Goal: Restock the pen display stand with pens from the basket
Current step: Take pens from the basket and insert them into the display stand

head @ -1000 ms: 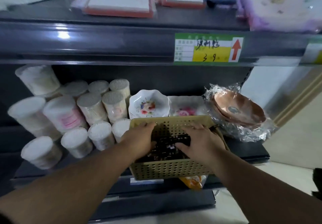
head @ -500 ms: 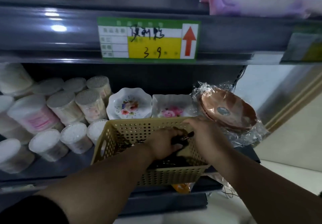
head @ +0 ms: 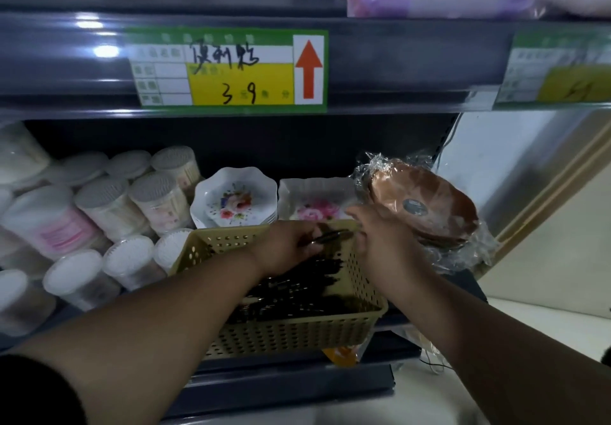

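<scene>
A: Starting big, what stands there?
B: Dark shelving (head: 396, 67), with a tan perforated basket (head: 291, 335) on the lower shelf's front edge, before flowered dishes (head: 234, 196).
A: And the hands?
B: The left hand (head: 287, 246), above the basket's far end, curls round a bundle of pens (head: 330, 235). The right hand (head: 386, 246) meets the bundle's tips; whether it pinches, I cannot tell.
A: Other pens?
B: Loose pens (head: 297, 287) lie inside the basket.
</scene>
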